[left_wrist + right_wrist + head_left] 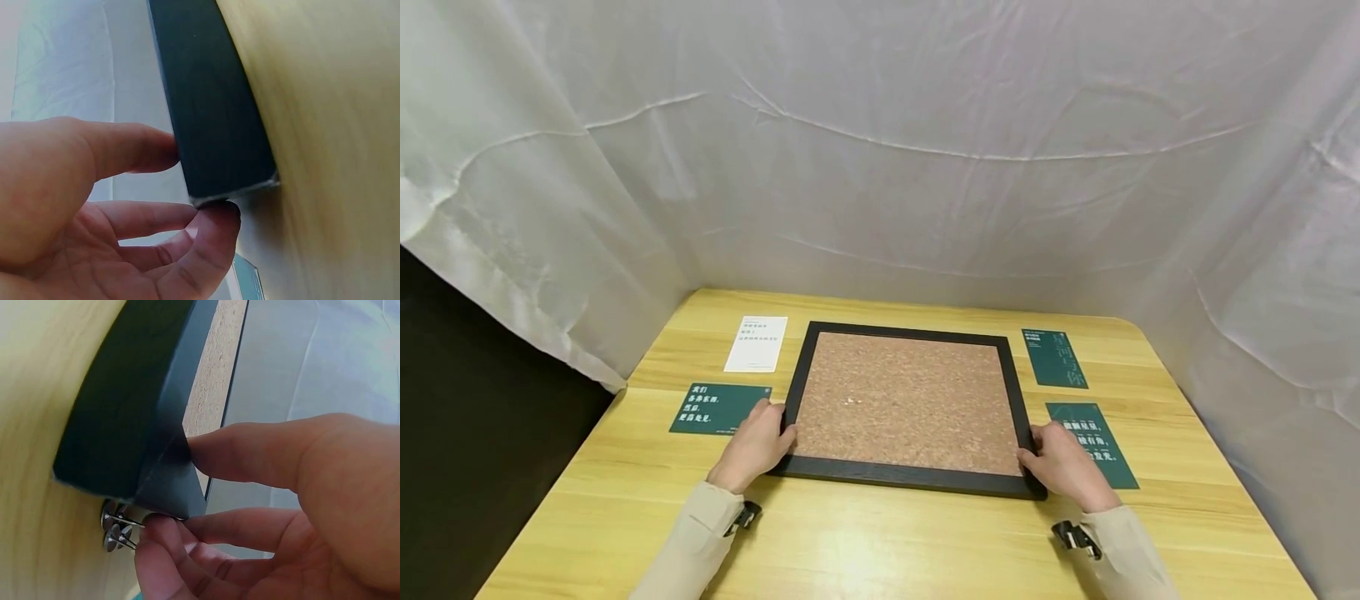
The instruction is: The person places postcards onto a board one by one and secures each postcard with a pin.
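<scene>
The frame [910, 476] is black, its cork [913, 400] speckled brown, the wood-grained table [940, 542] yellow.

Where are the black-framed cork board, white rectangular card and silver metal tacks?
Black-framed cork board [910, 400], head view: cork surface.
White rectangular card [756, 344], head view: its face.
Silver metal tacks [112, 539], right wrist view: one round head.

In the lower part of the head view, a person wears long, pale beige sleeves: the left sleeve [685, 546] left of centre, the right sleeve [1127, 554] toward the lower right. The fabric looks plain, lightly creased. At the inner side of each cuff sits a small, chunky black device with pale details, the left device [742, 518] and the right device [1077, 539]. The left hand [754, 446] and right hand [1067, 467] are bare.
</scene>
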A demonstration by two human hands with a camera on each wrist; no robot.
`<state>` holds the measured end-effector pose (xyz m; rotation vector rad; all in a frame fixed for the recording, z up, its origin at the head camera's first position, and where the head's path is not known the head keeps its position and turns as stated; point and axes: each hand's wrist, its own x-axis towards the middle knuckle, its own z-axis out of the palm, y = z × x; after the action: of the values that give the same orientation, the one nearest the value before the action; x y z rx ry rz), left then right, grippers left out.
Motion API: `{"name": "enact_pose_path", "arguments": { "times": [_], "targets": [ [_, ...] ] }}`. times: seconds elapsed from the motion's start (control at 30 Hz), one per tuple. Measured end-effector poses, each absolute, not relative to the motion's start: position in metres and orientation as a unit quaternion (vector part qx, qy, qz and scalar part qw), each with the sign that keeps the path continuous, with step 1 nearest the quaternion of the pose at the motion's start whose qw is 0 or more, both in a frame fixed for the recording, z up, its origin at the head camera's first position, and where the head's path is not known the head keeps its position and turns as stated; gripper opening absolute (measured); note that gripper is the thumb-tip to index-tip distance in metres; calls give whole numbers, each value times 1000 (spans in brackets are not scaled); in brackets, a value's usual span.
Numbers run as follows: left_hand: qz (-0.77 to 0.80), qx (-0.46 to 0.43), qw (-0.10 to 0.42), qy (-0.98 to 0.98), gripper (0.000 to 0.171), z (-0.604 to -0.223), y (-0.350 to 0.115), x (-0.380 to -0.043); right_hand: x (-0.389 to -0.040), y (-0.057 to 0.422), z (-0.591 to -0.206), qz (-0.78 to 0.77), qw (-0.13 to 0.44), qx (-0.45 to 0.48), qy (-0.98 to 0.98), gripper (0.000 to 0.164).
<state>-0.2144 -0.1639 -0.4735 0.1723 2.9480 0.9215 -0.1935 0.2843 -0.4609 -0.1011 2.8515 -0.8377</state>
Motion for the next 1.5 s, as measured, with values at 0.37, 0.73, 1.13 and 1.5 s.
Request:
{"name": "enact_pose_path", "arguments": {
  "times": [0.37,0.73,1.13,1.5],
  "targets": [
    [303,73,32,950,25,-467,-174,-227,-193,284,-458,-271,80,-29,959,13],
    [474,26,124,871,62,-466,-193,-282,-194,284,-462,-277,92,-6,957,11],
    [446,46,133,884,54,-474,-188,-286,-195,284,-462,-279,90,-13,956,14],
    [473,37,140,869,57,-477,-195,-288,-197,287,-459,-263,80,-38,961,24]
  ]
}}
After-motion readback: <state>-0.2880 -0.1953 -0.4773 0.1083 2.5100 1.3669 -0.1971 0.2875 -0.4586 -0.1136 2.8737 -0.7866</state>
